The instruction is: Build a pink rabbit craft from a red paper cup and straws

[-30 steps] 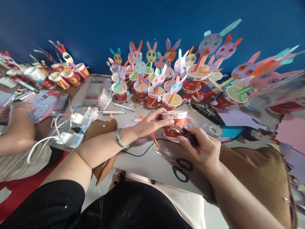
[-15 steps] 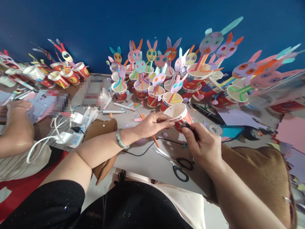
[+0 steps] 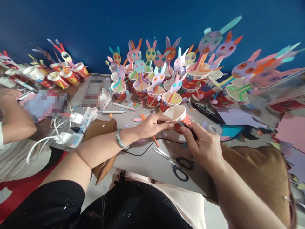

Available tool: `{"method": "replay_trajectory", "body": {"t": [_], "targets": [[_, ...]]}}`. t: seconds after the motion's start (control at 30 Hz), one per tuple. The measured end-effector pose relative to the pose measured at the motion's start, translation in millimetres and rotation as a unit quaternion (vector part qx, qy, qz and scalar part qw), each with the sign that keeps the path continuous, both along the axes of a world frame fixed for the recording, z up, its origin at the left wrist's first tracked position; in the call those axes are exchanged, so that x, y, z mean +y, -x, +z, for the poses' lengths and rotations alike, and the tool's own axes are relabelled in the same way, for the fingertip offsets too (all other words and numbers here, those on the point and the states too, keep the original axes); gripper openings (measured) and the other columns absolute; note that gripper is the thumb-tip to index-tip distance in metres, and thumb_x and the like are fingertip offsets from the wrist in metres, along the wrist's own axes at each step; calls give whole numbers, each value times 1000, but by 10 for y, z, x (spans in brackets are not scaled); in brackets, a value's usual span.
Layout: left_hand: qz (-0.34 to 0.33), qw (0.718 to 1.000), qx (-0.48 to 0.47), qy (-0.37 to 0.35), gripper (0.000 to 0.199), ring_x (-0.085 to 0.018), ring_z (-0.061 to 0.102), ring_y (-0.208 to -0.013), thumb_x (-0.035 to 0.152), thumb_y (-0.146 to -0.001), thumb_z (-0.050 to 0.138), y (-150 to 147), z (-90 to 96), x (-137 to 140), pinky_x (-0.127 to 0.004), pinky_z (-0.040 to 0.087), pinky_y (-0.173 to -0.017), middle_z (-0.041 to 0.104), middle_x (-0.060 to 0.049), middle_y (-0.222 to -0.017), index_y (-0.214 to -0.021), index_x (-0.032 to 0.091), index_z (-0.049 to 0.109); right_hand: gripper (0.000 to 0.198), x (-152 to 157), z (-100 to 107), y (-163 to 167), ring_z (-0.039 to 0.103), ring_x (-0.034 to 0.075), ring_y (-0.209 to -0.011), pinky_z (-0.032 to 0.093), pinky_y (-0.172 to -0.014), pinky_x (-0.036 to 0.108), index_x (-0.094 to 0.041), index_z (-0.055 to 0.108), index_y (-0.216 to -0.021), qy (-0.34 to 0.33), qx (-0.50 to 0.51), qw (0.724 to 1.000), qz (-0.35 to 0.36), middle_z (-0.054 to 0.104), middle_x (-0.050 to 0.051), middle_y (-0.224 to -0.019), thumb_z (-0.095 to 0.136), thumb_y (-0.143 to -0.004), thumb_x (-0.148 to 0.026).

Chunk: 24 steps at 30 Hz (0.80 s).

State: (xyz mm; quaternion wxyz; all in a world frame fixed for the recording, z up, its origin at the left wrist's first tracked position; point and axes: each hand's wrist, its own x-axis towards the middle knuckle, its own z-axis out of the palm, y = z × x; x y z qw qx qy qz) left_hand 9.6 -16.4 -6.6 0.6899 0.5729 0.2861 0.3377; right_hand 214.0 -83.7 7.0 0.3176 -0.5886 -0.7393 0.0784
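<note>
Thumb and fingers of my left hand (image 3: 152,126) pinch the rim of a red-and-white paper cup (image 3: 175,112). The cup is tilted, its pale inside facing me. My right hand (image 3: 206,143) is closed around a slim dark-handled tool (image 3: 188,128), whose tip meets the cup's near side just under the rim. What kind of tool it is cannot be made out, as my fingers cover most of it. Below the hands lie scissors (image 3: 180,172) with black handles, blades apart. An orange stick (image 3: 155,141) is beside my left fingers.
Several paper cups (image 3: 154,97) with paper rabbit figures stand along the blue wall (image 3: 95,28). A power strip (image 3: 81,128) with white cables lies left. Another person's arm (image 3: 17,119) is at far left. Purple paper (image 3: 238,117) and a black marker-like object (image 3: 206,113) lie right.
The cup and the tool have shifted slightly, with the tool's tip now closer to the rim. At far left, the other person's hand has moved up and left.
</note>
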Motion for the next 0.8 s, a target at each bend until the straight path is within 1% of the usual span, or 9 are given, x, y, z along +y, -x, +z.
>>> {"method": "replay_trajectory", "body": {"t": [0.17, 0.33, 0.53, 0.63, 0.8], "targets": [[13, 999, 16, 31, 42, -12, 60, -82, 54, -77, 83, -9, -13, -22, -28, 53, -74, 68, -3, -88, -92, 15, 80, 39, -3, -14, 0, 50, 12, -46, 34, -49, 26, -21, 67, -82, -1, 4, 1000, -4, 59, -1, -57, 51, -102, -51], [-5, 997, -4, 80, 46, -14, 61, -86, 56, -74, 85, -10, -6, -34, -30, 55, -74, 67, -3, -89, -93, 15, 79, 39, -3, -45, -4, 51, 13, -46, 33, -49, 26, -22, 66, -81, -8, -2, 1000, -10, 58, -1, -57, 51, -103, -50], [-11, 997, 2, 83, 47, -15, 62, -86, 59, -73, 85, -10, 27, -35, -27, 54, -71, 68, -4, -86, -89, 15, 80, 38, -5, -57, -3, 49, 12, -46, 33, -50, 26, -21, 66, -81, -11, 1, 1000, -10, 57, -1, -56, 51, -103, -49], [-14, 996, 5, 82, 48, -13, 60, -82, 59, -71, 85, -11, 46, -43, -26, 53, -68, 66, -3, -83, -87, 14, 80, 38, -7, -36, 5, 48, 12, -46, 34, -50, 27, -22, 66, -81, -5, 8, 1000, -8, 56, -1, -56, 51, -103, -49], [-27, 996, -9, 89, 48, -12, 59, -80, 58, -73, 85, -12, 28, -63, -26, 51, -69, 67, -3, -86, -94, 15, 80, 38, -25, -4, 24, 47, 12, -45, 34, -50, 28, -23, 64, -78, -13, 32, 999, -2, 54, -2, -53, 51, -103, -47]]}}
